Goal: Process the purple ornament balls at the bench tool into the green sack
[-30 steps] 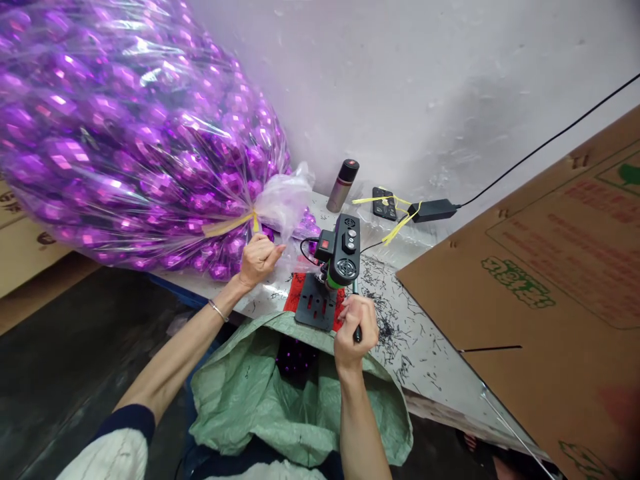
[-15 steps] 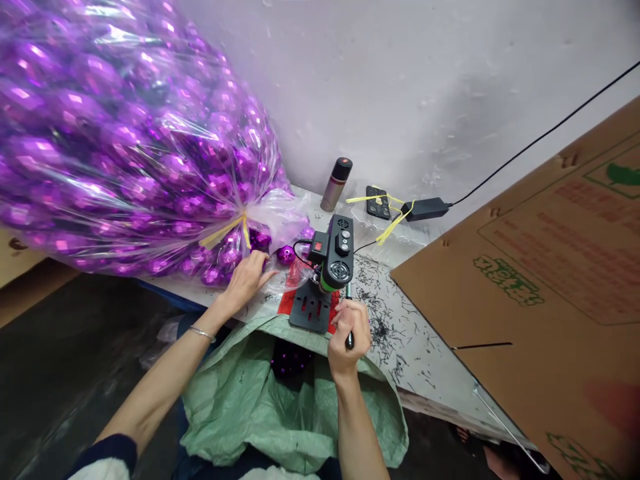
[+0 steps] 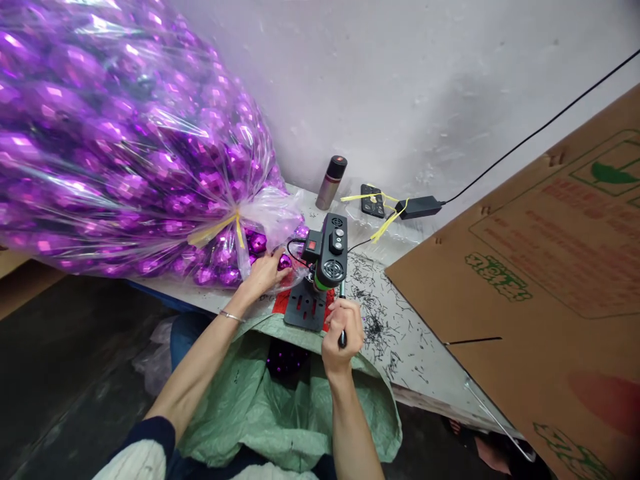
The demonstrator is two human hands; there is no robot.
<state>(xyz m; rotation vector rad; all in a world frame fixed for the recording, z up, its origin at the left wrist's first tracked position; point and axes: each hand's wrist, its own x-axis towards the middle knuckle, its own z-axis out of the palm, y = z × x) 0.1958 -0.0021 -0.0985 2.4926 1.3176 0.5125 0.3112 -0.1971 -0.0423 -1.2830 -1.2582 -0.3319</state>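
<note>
My left hand (image 3: 265,272) is at the mouth of the clear bag, its thumb and fingers closed around a shiny purple faceted ball (image 3: 285,261). Just right of it stands a small black bench machine (image 3: 334,250) with round vents, a red switch and a slotted base plate (image 3: 304,307). My right hand (image 3: 344,327) is wrapped round a black-ended lever handle (image 3: 343,340) at the machine's right side. Below the plate, a green woven sack (image 3: 240,400) hangs open over my lap, with dark purple balls (image 3: 286,360) inside.
A large clear bag (image 3: 125,147) of purple balls, tied with yellow ribbon, fills the left. Behind the machine are a spray can (image 3: 331,182) and a black power adapter (image 3: 419,207) with a cord. Black scraps (image 3: 375,327) litter the table. A cardboard box (image 3: 540,267) stands right.
My left hand has moved right from the bag's edge to the loose purple ball and closed on it. My right hand stays on the lever handle. The view has shifted slightly.
</note>
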